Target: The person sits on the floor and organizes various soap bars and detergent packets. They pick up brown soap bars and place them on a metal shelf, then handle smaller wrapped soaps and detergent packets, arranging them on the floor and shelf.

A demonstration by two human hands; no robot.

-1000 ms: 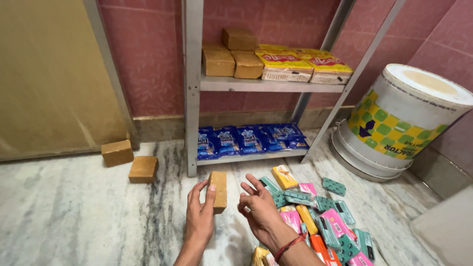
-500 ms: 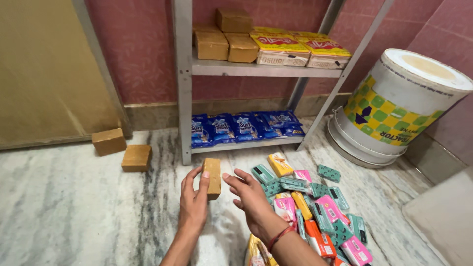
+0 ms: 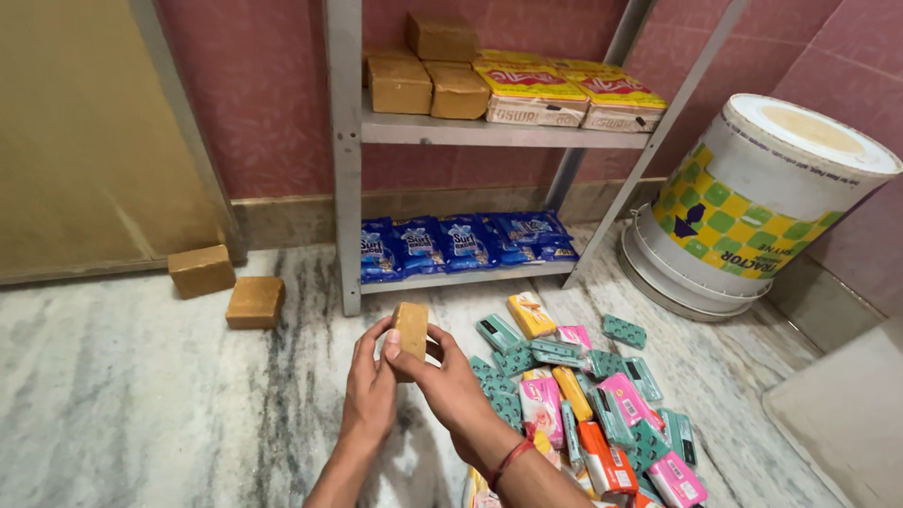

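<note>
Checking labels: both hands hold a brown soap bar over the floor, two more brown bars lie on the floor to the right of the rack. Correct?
One detail is wrong. The head view shows the two loose brown bars on the floor to the left of the rack, near the door, not to its right. The rest stands: left hand and right hand both hold the brown soap bar over the floor.

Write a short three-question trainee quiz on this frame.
1. True or false: both hands hold the brown soap bar.
2. What lies on the bottom shelf: A blue sachets, B brown bars, C a bucket?
3. How many brown bars lie on the floor by the door?

Key:
1. True: left hand and right hand both grip it.
2. A, blue sachets.
3. Two.
</note>
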